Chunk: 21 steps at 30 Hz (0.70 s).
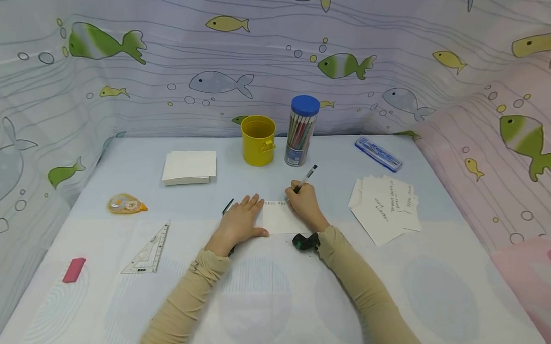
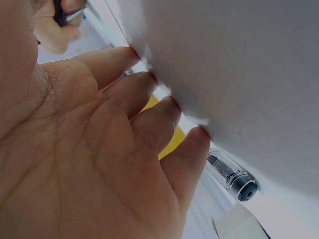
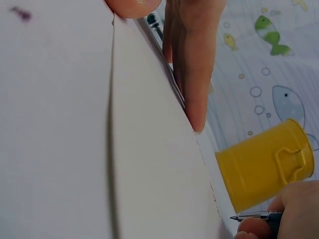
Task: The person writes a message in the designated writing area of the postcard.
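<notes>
Fish-printed cloth (image 1: 171, 59) is hung around the pale table (image 1: 307, 302), on which a small white sheet (image 1: 281, 221) is laid between two hands, its top edge marked with writing. At the sheet's left edge, the left hand (image 1: 240, 221) is rested with fingers extended, nothing held in its grip. A pen (image 1: 309, 173) is pinched in the closed grip of the right hand (image 1: 305, 204), near the sheet's upper right. Beyond, a yellow bucket (image 1: 258, 145) is seen.

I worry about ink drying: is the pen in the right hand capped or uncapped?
Uncapped: in the right wrist view, the pen shows its bare writing tip.
</notes>
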Motion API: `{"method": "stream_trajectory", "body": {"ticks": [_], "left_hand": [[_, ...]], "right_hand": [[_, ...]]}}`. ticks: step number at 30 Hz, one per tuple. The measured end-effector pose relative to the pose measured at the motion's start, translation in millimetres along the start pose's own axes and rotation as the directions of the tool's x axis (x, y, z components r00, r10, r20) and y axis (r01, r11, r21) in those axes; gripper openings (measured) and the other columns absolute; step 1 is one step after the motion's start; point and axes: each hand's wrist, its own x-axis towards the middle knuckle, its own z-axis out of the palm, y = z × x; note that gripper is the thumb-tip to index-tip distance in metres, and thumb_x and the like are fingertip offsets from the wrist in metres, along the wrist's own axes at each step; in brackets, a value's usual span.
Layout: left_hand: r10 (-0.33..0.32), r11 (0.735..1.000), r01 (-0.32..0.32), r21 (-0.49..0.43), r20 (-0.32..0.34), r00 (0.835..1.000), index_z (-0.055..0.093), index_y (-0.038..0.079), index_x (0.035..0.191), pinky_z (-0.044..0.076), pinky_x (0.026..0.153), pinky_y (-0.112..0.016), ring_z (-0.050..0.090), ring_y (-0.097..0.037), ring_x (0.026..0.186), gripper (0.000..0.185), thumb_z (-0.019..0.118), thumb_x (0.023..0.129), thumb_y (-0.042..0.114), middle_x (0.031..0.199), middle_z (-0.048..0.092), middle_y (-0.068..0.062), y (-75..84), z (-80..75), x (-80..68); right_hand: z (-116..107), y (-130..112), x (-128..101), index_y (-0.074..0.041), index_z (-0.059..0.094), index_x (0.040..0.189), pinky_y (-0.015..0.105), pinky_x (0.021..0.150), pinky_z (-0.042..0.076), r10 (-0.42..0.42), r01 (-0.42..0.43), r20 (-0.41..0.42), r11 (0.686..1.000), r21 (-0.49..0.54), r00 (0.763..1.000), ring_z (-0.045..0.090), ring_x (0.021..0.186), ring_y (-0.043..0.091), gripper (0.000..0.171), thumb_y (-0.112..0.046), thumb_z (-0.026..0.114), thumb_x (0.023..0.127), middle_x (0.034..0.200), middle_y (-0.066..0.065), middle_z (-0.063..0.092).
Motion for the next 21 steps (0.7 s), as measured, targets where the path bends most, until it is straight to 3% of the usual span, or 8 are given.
{"method": "stream_trajectory", "body": {"ticks": [2, 8, 21], "left_hand": [[0.0, 1.0, 0.0, 0.003, -0.001, 1.0, 0.032, 0.003, 0.151, 0.031, 0.116, -0.053, 0.026, -0.037, 0.147, 0.092, 0.067, 0.083, 0.054, 0.159, 0.026, -0.017, 0.3, 0.0, 0.0], [0.001, 1.0, -0.001, 0.005, -0.001, 1.0, 0.032, 0.003, 0.151, 0.031, 0.116, -0.053, 0.026, -0.037, 0.147, 0.092, 0.067, 0.083, 0.054, 0.159, 0.026, -0.017, 0.7, -0.1, -0.1], [-0.014, 1.0, 0.014, -0.014, 0.01, 1.0, 0.031, 0.004, 0.151, 0.029, 0.117, -0.053, 0.024, -0.036, 0.148, 0.093, 0.067, 0.081, 0.054, 0.16, 0.024, -0.015, 0.9, -2.0, -0.1]], "right_hand": [[0.2, -3.1, -1.5, -0.012, 0.029, 0.056, 0.019, 0.038, 0.016, -0.006, 0.006, -0.008, 1.0, -0.002, 1.0, 0.018, 0.033, -0.008, 0.04, 0.0, 0.049, 0.088, 0.043, -0.007, 0.025], [-0.5, -2.3, -0.5, -0.012, 0.028, 0.055, 0.019, 0.04, 0.015, -0.011, 0.01, -0.013, 0.999, -0.047, 1.0, 0.015, 0.038, 0.001, 0.039, -0.002, 0.048, 0.087, 0.045, -0.008, 0.022], [-5.2, 5.2, 2.2, -0.014, 0.032, 0.056, 0.019, 0.036, 0.025, 0.013, -0.016, 0.093, 0.999, 0.032, 0.996, 0.041, 0.035, 0.009, 0.038, -0.006, 0.048, 0.089, 0.04, -0.004, 0.039]]}}
